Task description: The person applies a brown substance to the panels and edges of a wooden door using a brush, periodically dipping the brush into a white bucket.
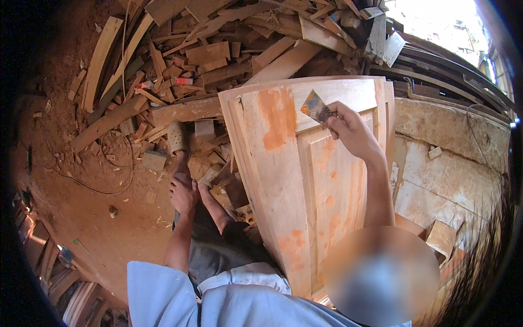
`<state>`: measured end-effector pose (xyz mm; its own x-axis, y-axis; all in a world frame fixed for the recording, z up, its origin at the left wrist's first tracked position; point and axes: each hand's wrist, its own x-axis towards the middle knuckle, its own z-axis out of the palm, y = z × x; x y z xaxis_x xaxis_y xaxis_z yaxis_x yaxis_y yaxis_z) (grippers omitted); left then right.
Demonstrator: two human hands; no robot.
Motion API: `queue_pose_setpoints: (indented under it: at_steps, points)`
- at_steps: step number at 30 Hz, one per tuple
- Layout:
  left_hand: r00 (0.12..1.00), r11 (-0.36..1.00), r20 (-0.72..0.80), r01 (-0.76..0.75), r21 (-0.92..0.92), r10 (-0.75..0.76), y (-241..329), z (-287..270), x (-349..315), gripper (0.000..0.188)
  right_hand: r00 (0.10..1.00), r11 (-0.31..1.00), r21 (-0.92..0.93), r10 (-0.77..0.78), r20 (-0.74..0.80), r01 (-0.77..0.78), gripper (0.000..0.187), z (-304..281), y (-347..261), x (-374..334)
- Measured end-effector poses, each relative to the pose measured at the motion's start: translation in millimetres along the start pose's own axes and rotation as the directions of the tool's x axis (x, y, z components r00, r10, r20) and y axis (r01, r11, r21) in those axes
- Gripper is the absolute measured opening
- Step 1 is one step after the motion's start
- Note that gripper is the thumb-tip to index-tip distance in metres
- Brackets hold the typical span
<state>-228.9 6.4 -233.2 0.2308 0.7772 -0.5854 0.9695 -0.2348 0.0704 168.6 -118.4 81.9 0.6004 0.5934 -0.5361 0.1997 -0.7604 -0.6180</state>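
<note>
From the wearer's head, the left of two side-by-side fisheye cameras looks steeply down and ahead, over a pale-blue shirt at the lower edge. A panelled wooden door sits at close range, right of center; a scrap-wood pile lies farther off along the top. The wide view curves into black at left and right.

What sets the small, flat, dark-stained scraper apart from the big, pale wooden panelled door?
The scraper is far smaller than the door. The scraper's face is mostly dark and grimy, while the door is mostly pale wood. The scraper is pinched in the person's bare right hand; the door shows behind it. Both carry orange colouring.
</note>
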Motion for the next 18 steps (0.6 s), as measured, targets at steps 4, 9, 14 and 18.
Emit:
queue_pose_setpoints:
  at_steps: [4,9,14,18]
  points:
    - [0.999,1.000,0.043,0.007,0.007,-0.008,1.4,-3.1,-1.2,0.082,0.980,0.894,-0.446,-0.060,-0.191,-0.033,0.040,10.7,-10.6,27.9]
    - [1.000,1.000,0.010,-0.003,0.011,0.002,-0.3,-0.1,0.4,0.084,0.936,0.788,-0.604,-0.293,-0.195,0.120,0.047,5.2,-19.3,56.2]
    - [0.999,0.999,0.030,0.008,0.032,-0.009,0.3,-4.1,0.7,0.082,0.932,0.717,-0.654,-0.359,-0.048,0.243,0.055,11.8,-19.6,72.7]
    - [1.000,0.999,0.009,0.013,0.047,-0.014,9.2,-9.9,1.0,0.078,0.955,0.699,-0.688,-0.296,-0.030,0.195,0.056,12.3,-22.7,77.6]
